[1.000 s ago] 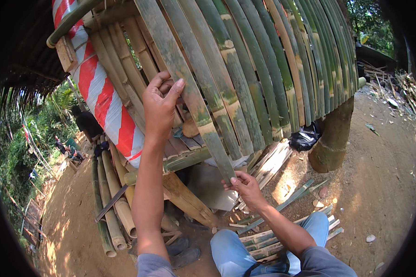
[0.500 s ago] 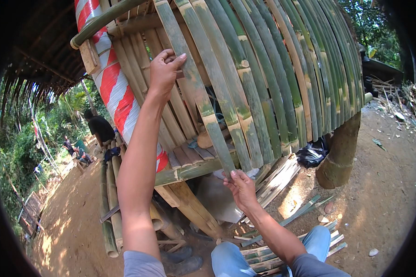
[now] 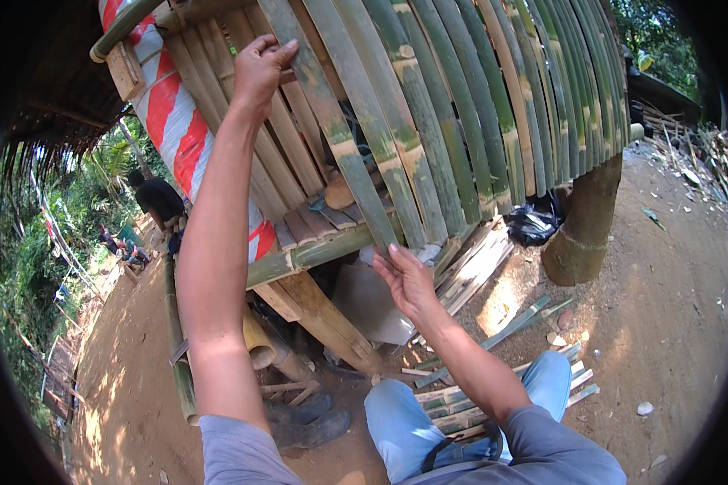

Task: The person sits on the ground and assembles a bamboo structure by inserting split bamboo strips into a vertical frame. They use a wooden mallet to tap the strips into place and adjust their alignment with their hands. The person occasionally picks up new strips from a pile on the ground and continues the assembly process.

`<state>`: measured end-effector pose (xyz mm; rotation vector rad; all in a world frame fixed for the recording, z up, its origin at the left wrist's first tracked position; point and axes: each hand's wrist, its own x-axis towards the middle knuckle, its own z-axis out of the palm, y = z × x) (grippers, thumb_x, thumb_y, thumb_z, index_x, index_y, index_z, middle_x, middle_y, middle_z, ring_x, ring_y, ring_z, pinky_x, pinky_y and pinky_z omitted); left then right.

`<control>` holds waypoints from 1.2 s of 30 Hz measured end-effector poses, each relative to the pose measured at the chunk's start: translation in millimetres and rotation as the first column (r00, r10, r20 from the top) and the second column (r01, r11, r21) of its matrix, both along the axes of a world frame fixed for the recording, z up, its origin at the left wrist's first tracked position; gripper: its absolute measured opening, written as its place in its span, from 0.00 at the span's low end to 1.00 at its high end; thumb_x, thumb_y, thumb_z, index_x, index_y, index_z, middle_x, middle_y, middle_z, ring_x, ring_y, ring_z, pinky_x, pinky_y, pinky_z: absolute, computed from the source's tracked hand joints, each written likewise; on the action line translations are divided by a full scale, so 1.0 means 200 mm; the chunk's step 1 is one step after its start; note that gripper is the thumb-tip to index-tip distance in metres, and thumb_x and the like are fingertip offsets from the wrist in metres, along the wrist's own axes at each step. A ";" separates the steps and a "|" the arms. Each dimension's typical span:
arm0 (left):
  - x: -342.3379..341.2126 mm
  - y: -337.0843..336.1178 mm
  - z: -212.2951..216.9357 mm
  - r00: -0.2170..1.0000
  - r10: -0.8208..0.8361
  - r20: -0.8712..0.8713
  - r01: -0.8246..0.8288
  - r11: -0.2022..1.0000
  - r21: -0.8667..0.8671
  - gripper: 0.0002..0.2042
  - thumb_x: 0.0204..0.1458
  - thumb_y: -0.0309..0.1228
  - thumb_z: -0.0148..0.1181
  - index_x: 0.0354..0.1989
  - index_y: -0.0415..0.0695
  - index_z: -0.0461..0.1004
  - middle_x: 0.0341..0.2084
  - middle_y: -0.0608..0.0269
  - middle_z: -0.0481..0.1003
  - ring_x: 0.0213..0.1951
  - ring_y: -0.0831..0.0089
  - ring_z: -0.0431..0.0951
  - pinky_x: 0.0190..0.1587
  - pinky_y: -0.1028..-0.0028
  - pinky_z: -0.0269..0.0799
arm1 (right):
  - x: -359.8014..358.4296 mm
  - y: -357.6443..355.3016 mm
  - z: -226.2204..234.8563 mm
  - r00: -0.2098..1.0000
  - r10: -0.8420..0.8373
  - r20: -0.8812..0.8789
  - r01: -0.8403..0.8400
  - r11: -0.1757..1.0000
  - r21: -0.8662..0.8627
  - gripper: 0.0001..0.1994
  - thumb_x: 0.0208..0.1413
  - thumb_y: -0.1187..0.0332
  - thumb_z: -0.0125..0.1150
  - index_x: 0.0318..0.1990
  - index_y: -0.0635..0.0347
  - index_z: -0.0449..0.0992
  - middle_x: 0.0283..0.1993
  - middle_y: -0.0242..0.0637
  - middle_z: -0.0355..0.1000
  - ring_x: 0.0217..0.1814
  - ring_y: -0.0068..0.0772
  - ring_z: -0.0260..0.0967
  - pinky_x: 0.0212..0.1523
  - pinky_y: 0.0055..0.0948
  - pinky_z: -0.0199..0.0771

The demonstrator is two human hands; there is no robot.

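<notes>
A long green bamboo slat (image 3: 332, 121) slants down the open left part of a bamboo-slatted wall. My left hand (image 3: 259, 73) is closed on its upper part, fingers curled at its left edge and thumb toward its face. At the slat's lower end my right hand (image 3: 407, 279) has its fingers apart, with the fingertips at or touching that end. Just right of it stands a row of similar upright slats (image 3: 453, 105). Below, a horizontal bamboo rail (image 3: 299, 257) runs behind the slat's foot. A small reddish-brown piece (image 3: 287, 77) shows beside my left fingers, partly hidden.
A post wrapped in red and white (image 3: 174, 121) leans at the left. Under the structure are a black plastic bag (image 3: 534, 222), a thick bamboo post (image 3: 582, 226) and split bamboo strips (image 3: 481, 263). Another person (image 3: 158, 198) is at the far left. Boots (image 3: 307, 420) lie below.
The view has shifted, so the structure sits higher in it. My right fingers have loosened from a pinch on the slat's lower end and spread. My left hand still holds the slat.
</notes>
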<state>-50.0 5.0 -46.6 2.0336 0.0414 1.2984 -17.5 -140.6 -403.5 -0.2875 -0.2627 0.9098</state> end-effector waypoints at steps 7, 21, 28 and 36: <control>-0.02 0.22 0.08 0.997 0.024 -0.072 -0.023 1.000 0.009 0.15 0.55 0.35 0.65 0.46 0.42 0.72 0.35 0.69 0.76 0.37 0.79 0.77 0.41 0.74 0.74 | -0.04 0.04 -0.02 0.999 0.017 -0.048 -0.016 1.000 0.026 0.13 0.60 0.68 0.62 0.46 0.68 0.73 0.43 0.41 0.73 0.46 0.36 0.75 0.51 0.32 0.79; 0.04 0.21 0.08 0.998 0.020 -0.055 -0.021 1.000 -0.009 0.27 0.55 0.36 0.65 0.59 0.36 0.64 0.40 0.67 0.76 0.40 0.76 0.77 0.45 0.72 0.73 | 0.00 0.06 -0.06 0.997 -0.011 -0.076 0.017 0.997 0.074 0.13 0.60 0.69 0.62 0.46 0.69 0.72 0.43 0.40 0.72 0.47 0.37 0.75 0.50 0.31 0.79; 0.03 0.19 0.06 0.997 0.022 -0.071 -0.023 1.000 -0.012 0.32 0.55 0.36 0.65 0.63 0.33 0.59 0.43 0.64 0.75 0.44 0.75 0.76 0.45 0.72 0.73 | -0.01 0.06 -0.05 0.996 -0.034 -0.079 0.040 0.997 0.073 0.13 0.60 0.69 0.61 0.47 0.69 0.72 0.44 0.40 0.72 0.49 0.40 0.75 0.52 0.32 0.78; 0.03 0.17 0.05 0.999 0.016 -0.051 -0.017 1.000 -0.005 0.32 0.56 0.36 0.64 0.63 0.32 0.57 0.42 0.64 0.74 0.42 0.74 0.76 0.43 0.72 0.73 | -0.01 0.05 -0.05 0.996 -0.012 -0.086 0.018 0.997 0.077 0.13 0.61 0.70 0.60 0.48 0.70 0.71 0.44 0.40 0.72 0.50 0.41 0.74 0.54 0.34 0.78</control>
